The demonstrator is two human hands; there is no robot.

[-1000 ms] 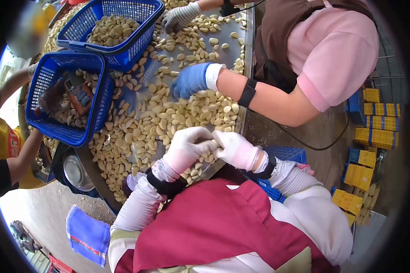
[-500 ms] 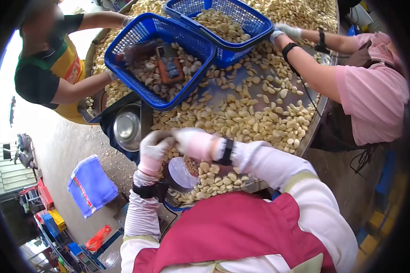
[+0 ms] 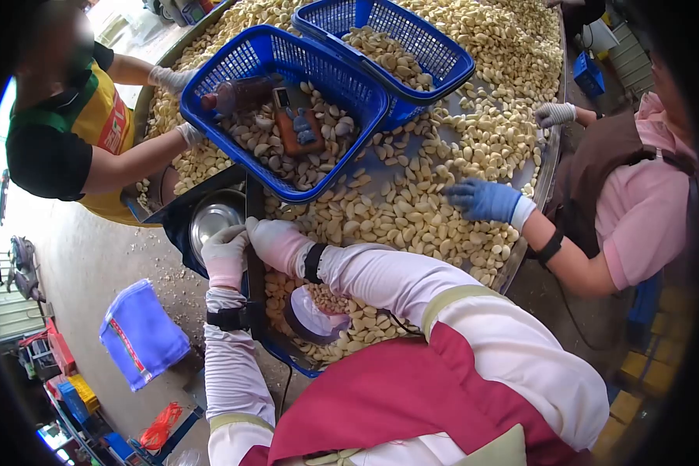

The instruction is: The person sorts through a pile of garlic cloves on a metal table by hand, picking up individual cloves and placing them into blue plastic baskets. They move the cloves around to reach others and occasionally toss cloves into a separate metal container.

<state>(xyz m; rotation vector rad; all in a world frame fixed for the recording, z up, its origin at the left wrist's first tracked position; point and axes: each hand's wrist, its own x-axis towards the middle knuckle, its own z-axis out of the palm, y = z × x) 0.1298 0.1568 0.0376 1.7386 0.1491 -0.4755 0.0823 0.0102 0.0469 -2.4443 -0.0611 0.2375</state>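
My left hand [image 3: 225,250], in a whitish glove with a pink cuff, is closed over the rim of a steel bowl [image 3: 216,217]. Right beside it, my right hand [image 3: 274,242] is closed too, its fingertips close to the left thumb. Whatever the fingers pinch is too small or hidden to make out. Pale pieces that look like peeled garlic cloves [image 3: 388,213] spread over the metal table [image 3: 412,155] beyond my hands. Below my wrists, a round purple-rimmed container [image 3: 318,318] with small bits in it sits among more cloves.
Two blue baskets [image 3: 318,190] stand on the table; the nearer holds cloves, a bottle [image 3: 245,95] and an orange-brown device [image 3: 297,128]. A co-worker's gloved hands [image 3: 175,80] are at left. Another's blue glove [image 3: 481,200] reaches over cloves at right. Purple-blue sacks [image 3: 144,334] lie at lower left.
Both my hands have moved left and slightly down, from above the cloves to the bowl's edge. The right co-worker's hands have left the far basket; one now hovers over the cloves.
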